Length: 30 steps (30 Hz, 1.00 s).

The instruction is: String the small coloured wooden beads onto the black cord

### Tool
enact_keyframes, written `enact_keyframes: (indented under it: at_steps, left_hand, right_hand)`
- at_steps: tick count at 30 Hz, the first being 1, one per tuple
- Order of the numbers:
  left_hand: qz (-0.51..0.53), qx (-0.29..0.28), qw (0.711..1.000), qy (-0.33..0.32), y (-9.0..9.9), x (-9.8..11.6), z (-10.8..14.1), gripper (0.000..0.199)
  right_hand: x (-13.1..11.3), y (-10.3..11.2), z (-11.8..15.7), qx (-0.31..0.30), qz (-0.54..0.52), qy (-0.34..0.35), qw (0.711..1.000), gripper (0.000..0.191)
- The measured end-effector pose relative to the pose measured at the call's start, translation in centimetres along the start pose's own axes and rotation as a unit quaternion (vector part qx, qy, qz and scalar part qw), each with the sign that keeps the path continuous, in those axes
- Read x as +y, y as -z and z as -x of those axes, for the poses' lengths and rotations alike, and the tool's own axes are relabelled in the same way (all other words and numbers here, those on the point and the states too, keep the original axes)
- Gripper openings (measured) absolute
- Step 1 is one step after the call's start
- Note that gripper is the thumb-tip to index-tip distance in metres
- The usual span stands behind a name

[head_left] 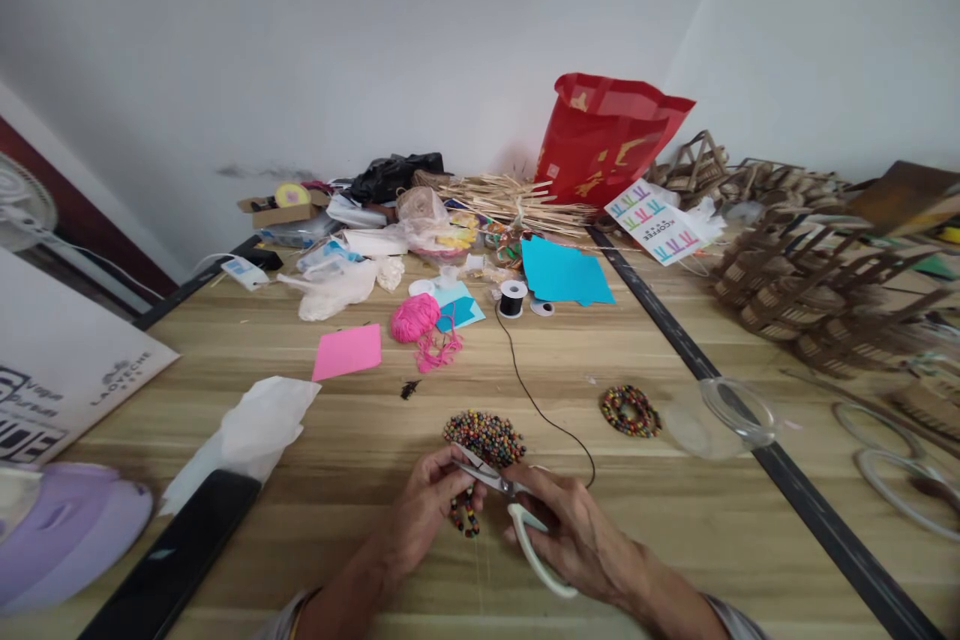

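My left hand (pixel 426 502) is closed on a string of multicoloured beads (pixel 466 518), which hangs below the fingers. In my right hand (pixel 574 525) is a pair of scissors (pixel 529 545) with white handles. Its blades reach left to the fingertips of my left hand, close to the beaded strand; whether they touch a thread I cannot tell. Behind both hands lies a pile of loose coloured beads (pixel 487 435). A finished-looking coil of strung beads (pixel 630 411) rests to the right. Black cord runs from a spool (pixel 512 299) down toward my right hand.
Pink yarn (pixel 415 318), a pink sheet (pixel 347 352) and blue sheets (pixel 568 270) lie farther back. A black phone (pixel 176 555) is at the left front. Small woven baskets (pixel 787 290) crowd the right side. A red bag (pixel 611 145) stands against the wall.
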<state>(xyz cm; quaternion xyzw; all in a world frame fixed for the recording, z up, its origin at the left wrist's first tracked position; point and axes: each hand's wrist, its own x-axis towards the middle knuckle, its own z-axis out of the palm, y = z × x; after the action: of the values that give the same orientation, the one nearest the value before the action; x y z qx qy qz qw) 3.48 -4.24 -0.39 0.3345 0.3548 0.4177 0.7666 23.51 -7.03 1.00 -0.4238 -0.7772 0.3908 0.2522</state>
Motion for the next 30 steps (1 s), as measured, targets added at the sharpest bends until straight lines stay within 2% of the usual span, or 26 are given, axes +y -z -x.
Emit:
enact_keyframes:
  at_steps: [8,12,17,23,30]
  left_hand:
    - [0.007,0.016,1.0,-0.005,0.0,0.3,-0.1,0.026]
    - [0.043,0.029,0.998,-0.025,0.2,0.7,-0.3,0.025]
    - [0.088,0.09,0.991,-0.05,0.9,1.1,-0.8,0.021]
    - [0.151,0.199,0.967,-0.057,1.6,1.8,-1.3,0.017]
    - [0.136,0.21,0.965,-0.076,1.9,2.3,-1.5,0.013]
  right_hand:
    - [-0.3,0.1,-0.4,-0.005,-0.009,-0.001,1.0,0.031]
    - [-0.9,0.5,-1.3,-0.01,-0.001,0.021,1.0,0.027]
    - [-1.8,1.5,-4.0,-0.041,0.004,0.04,0.998,0.018]
    - [-2.2,2.3,-7.7,-0.095,-0.01,0.06,0.994,0.022]
    - [-1.4,2.1,-9.6,-0.111,-0.024,0.067,0.991,0.028]
